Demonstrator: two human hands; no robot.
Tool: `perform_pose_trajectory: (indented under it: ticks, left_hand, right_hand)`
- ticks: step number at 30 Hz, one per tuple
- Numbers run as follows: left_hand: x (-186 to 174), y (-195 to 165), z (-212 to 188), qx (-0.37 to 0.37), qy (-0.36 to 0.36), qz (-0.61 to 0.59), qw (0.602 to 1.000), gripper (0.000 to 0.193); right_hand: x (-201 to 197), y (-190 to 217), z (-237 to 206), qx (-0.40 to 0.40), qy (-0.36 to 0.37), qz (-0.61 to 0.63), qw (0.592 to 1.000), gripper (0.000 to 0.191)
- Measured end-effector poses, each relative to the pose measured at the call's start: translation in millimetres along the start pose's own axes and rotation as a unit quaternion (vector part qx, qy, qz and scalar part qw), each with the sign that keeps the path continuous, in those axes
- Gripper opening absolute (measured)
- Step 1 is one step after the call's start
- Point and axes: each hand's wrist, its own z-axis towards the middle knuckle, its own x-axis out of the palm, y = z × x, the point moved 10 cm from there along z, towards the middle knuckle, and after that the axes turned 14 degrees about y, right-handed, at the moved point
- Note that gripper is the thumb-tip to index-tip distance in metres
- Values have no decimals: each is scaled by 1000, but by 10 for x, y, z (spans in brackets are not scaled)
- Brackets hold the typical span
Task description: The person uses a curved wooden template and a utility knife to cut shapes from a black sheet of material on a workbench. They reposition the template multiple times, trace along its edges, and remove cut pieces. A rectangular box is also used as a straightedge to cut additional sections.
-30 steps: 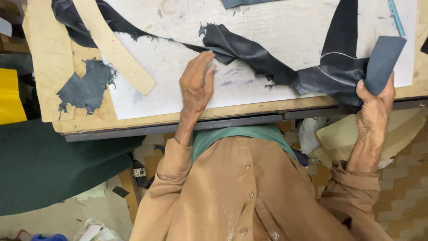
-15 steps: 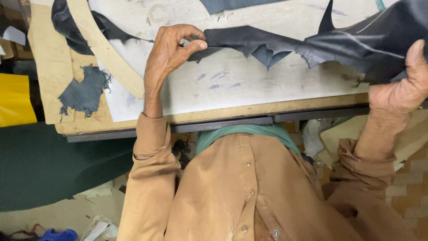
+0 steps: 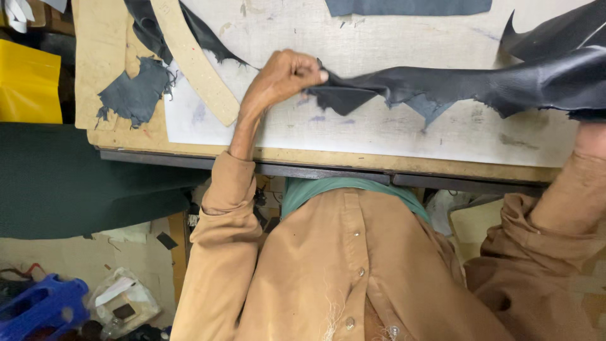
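My left hand (image 3: 284, 76) is shut on the ragged left end of a long black leather piece (image 3: 442, 85), pinching it just above the pale cutting board (image 3: 391, 136). The leather stretches to the right and rises off the board toward the frame's right edge. Of my right arm only the wrist and tan sleeve (image 3: 587, 170) show; the hand itself is hidden behind the leather's right end. A second fold of black leather (image 3: 549, 31) lies behind it at the upper right.
A tan curved pattern strip (image 3: 192, 60) and a grey leather scrap (image 3: 136, 95) lie on the board's left part. A grey-blue piece (image 3: 407, 6) sits at the top edge. A yellow object (image 3: 28, 82), dark green cloth (image 3: 63, 183) and a blue plastic item (image 3: 38, 306) are left of the table.
My left hand went from lying flat on the leather to gripping its end and pulling it out. My right hand drew the other end rightward and has gone out of sight.
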Motion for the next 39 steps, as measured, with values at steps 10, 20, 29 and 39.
perform_pose_trajectory:
  ticks: [10,20,29,39]
  left_hand:
    - [-1073,-754,-1042,291,-407,-109,859,18]
    - [498,165,-1520,-74,-363,-100,923,47]
    - [637,461,-1517,-21,-424,-170,890,36]
    - [367,241,-1613,-17,-434,50,899,30]
  right_hand:
    - [1234,228,203,-44,-9,-96,994,37]
    - [1561,-154,-111,110,-55,-309,943,44]
    - [896,-404,-187,53,-42,-405,912,36]
    - [973,-334,-460,32,-60,-642,764,19]
